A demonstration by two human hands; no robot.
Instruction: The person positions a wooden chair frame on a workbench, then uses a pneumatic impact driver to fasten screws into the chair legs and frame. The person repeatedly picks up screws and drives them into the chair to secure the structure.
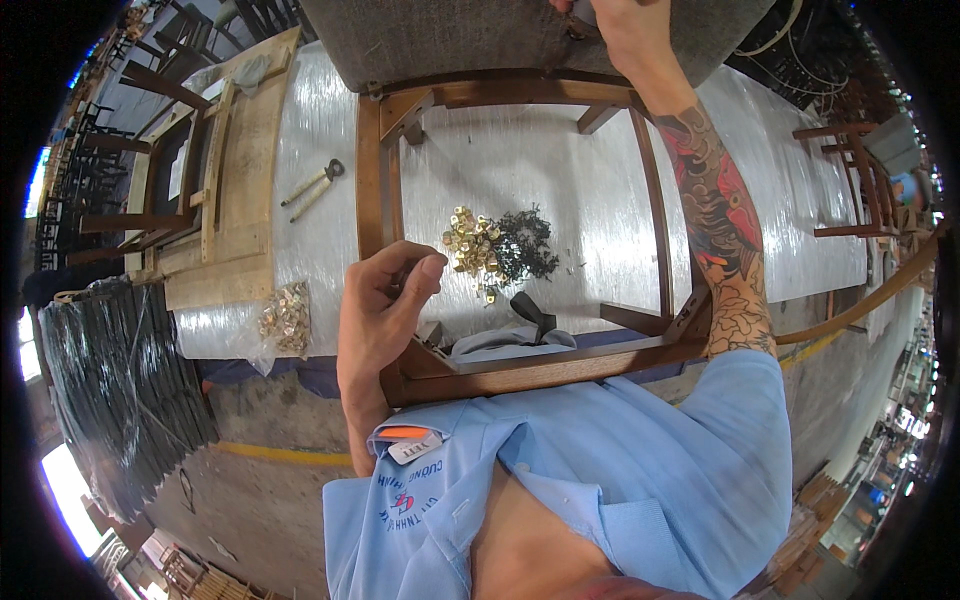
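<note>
A brown wooden chair frame (pixel 370 200) lies in front of me, its grey upholstered part (pixel 450 45) at the far side. My right hand (pixel 635 35) reaches over that upholstery at the top edge of the view, its fingers closed around something dark and greyish, mostly cut off. Near the frame's left rail is my left hand (pixel 380 305), thumb and fingers pinched together; anything between them is too small to make out. Inside the frame, a pile of gold-coloured metal brackets (pixel 472 240) touches a heap of black screws (pixel 525 245) on the plastic-wrapped table (pixel 590 170).
Pincers with pale handles (pixel 318 188) lie left of the frame. A clear bag of brackets (pixel 286 318) sits at the table's near left edge. Beyond it are a wooden board (pixel 245 190) with another dark frame (pixel 165 220), and a wrapped dark stack (pixel 120 385). Another chair (pixel 860 180) stands right.
</note>
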